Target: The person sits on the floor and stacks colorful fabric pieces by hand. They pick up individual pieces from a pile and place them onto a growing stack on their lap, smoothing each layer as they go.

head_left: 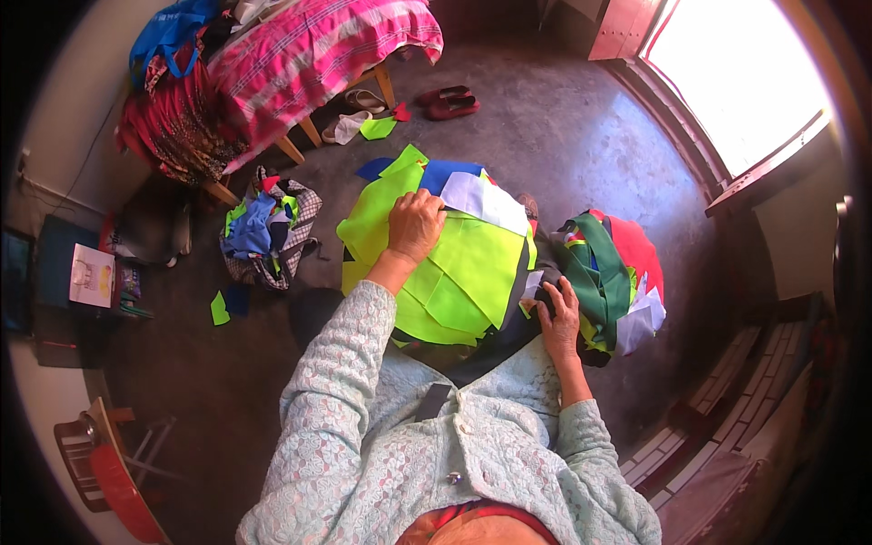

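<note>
A heap of bright yellow-green cloth pieces [454, 291] lies spread over my lap, overlapping in flat layers. My left hand [417, 227] rests on this heap with its fingers curled; its fingertips are hidden, so what they grip does not show. Just beside it a white cloth piece [486, 202] lies across the far edge, with blue cloth [440, 173] partly under it. My right hand [559, 320] is at the right side of the heap over dark cloth, fingers bent and thumb apart, nothing visible between them. Close to its fingertips is a small white scrap [533, 285].
At my right sits a pile of green cloth [599, 272], red cloth [638, 252] and white pieces. A checked bag [295, 241] of scraps stands on the left floor. Red shoes [450, 103] lie beyond, near a pink-covered bed [300, 73]. A bright doorway [740, 73] is far right.
</note>
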{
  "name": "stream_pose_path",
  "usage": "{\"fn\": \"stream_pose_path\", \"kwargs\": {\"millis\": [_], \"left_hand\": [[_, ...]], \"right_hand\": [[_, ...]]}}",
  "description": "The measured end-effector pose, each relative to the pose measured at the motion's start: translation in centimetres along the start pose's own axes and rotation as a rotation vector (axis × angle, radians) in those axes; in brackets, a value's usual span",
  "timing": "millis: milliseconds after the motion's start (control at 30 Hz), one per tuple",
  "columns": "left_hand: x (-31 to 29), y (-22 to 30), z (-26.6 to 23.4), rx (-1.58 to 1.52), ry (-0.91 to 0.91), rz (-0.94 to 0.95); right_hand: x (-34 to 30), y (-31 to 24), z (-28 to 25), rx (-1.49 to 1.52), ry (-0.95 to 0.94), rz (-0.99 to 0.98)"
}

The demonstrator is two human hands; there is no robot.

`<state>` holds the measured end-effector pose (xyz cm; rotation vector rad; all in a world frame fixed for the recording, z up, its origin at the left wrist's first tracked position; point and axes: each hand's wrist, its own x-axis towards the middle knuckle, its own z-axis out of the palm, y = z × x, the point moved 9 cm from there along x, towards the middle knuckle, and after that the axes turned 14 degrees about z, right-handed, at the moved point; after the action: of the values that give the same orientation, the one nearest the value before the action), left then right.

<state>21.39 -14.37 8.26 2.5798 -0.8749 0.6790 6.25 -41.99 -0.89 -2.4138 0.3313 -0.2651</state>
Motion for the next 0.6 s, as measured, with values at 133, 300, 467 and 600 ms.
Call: {"fn": "stream_pose_path", "kwargs": {"millis": [133,300,467,600], "left_hand": [[0.2,-0.5,0.0,-0.014,-0.009,0.003],[1.0,-0.2,0.4,0.037,-0.055,0.068],[0.9,0.0,1.3,0.154,-0.084,0.170],[1.2,0.1,1.1,0.153,-0.085,0.176]], "right_hand": [[0.0,-0.2,0.1,-0.031,0.001,-0.004],[0.0,0.1,0.1,-0.039,0.017,-0.006],[0.0,-0.1,0.1,-0.032,0.011,-0.007],[0.0,0.0,0.1,-0.035,0.014,-0.006]]}}
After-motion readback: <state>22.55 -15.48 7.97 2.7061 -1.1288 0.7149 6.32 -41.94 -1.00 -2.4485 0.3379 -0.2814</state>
